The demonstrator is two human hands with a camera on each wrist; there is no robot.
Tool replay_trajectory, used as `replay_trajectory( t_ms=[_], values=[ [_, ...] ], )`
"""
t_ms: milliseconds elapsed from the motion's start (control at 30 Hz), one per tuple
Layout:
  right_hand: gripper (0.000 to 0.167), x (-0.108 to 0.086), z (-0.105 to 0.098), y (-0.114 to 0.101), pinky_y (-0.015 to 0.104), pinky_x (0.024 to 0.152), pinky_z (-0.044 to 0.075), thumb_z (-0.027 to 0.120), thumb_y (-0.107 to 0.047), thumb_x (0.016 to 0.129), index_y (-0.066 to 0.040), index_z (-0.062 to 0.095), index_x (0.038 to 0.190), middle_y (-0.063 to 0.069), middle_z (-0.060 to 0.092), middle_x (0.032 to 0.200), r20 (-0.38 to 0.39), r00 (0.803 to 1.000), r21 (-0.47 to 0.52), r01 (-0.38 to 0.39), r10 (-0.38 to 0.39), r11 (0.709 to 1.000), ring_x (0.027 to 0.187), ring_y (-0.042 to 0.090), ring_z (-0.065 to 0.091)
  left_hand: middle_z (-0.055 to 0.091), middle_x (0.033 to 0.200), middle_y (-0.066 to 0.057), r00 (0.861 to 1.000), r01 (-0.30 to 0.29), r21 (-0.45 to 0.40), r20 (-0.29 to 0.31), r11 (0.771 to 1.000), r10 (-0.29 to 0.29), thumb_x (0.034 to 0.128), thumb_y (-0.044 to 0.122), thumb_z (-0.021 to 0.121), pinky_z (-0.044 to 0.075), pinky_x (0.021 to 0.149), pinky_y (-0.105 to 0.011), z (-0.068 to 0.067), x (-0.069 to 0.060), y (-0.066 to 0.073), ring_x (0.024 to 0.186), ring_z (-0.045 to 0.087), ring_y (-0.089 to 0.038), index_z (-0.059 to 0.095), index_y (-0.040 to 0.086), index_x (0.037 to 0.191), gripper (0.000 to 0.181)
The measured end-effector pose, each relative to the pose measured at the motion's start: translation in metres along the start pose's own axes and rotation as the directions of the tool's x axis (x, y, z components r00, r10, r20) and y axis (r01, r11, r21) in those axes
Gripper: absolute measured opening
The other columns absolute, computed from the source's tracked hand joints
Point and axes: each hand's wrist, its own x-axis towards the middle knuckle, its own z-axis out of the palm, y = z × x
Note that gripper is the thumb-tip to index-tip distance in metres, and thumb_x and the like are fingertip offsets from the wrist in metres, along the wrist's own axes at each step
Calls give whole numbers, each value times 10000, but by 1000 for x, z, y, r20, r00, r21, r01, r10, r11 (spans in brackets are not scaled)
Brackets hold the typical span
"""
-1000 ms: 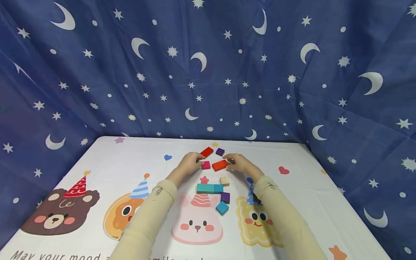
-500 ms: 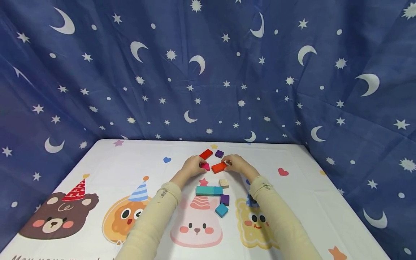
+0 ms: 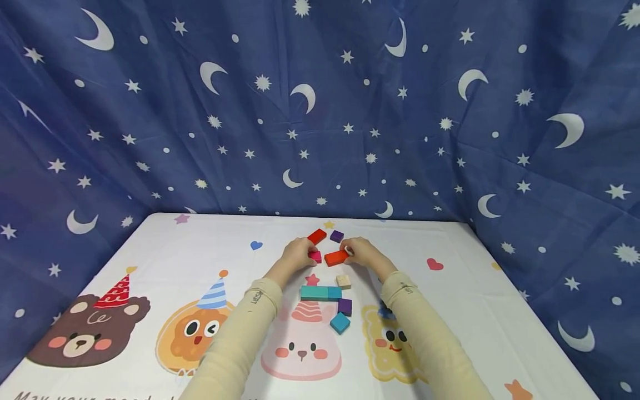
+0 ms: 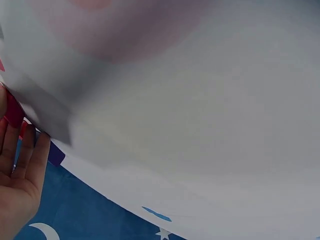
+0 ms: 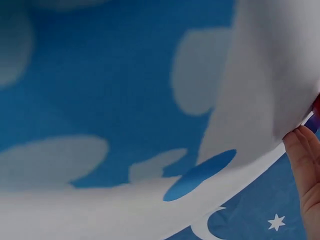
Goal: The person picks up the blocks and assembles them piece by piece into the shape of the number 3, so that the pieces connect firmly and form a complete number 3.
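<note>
"What does the left hand [image 3: 296, 254] have?"

"The pink block [image 3: 315, 256]. The thumb is on its near side and the fingers are bent round the far side, so the gap is only as wide as the block. It's down at table level, towards the far edge of the white tablecloth [image 3: 475, 322]."

"And the right hand [image 3: 362, 253]?"

"Thumb and fingers close in on the right end of the near red block [image 3: 335, 258]; looks like a pinch to me. That block lies at a slant, just to the right of the pink one, with a small gap between."

"There's another red one up there, isn't there?"

"Yes, the far red block [image 3: 317, 236], just beyond the left fingers. I can't tell whether they brush it. The far purple block [image 3: 337, 236] sits to its right."

"And closer to the person?"

"A long teal block [image 3: 313, 293] end to end with a blue block [image 3: 334, 294]. The pale wooden block [image 3: 343, 282] is just beyond them, the near purple block [image 3: 345, 307] just off the blue one's corner, and nearest of all a blue cube [image 3: 340, 323], turned cornerwise."

"All in front of that starry curtain [image 3: 320, 83]."

"Right, and over the printed rabbit [image 3: 302, 355]."
</note>
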Motion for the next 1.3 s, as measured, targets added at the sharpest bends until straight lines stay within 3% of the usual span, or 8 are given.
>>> replay_trajectory(
  t_ms=[267,500,767,867,1100,1300],
  values=[
    [257,-6,-4,5,368,886,487,762,-81,772,-33,653,1000,123,655,973,-3,1000,130,11,-11,991,827,206,522,707,992,-97,1000,-8,23,3,1000,8,748,116,785,480,880,-375,1,-1,0,907,582,-244,718,49,1045,312],
    [226,-8,-6,12,398,930,489,750,-91,788,-11,656,977,146,664,1004,-22,1000,229,22,-17,973,897,232,581,713,959,-86,1000,-5,13,-21,1000,6,747,110,781,479,831,-361,2,-1,2,864,575,-231,727,58,1017,280],
    [242,-6,-7,0,396,938,486,736,-115,808,-7,644,1004,154,653,1003,-22,1000,244,-15,21,970,902,239,562,713,953,-93,999,36,-34,16,999,-35,730,77,786,482,858,-363,-3,1,2,870,588,-229,729,39,999,278],
    [252,-8,-6,-2,391,923,491,746,-132,800,4,650,989,137,661,968,-57,998,234,3,10,972,897,238,580,711,965,-98,998,45,-58,37,997,-43,733,66,783,478,888,-372,-6,-2,0,883,586,-230,725,29,1005,281],
    [269,-16,-11,-1,370,848,512,765,-144,779,26,669,963,144,673,901,-166,986,250,37,5,968,851,242,602,705,1018,-105,996,82,-93,26,992,-80,728,74,790,473,892,-369,-10,-11,-1,904,571,-231,716,21,1019,305],
    [236,-25,-11,-4,293,746,532,754,-99,776,42,662,941,135,672,838,-186,982,271,93,-43,958,742,182,590,705,958,-103,998,55,-107,30,993,-52,716,103,807,492,817,-335,-15,-16,1,860,562,-211,718,10,992,304]
  ],
)
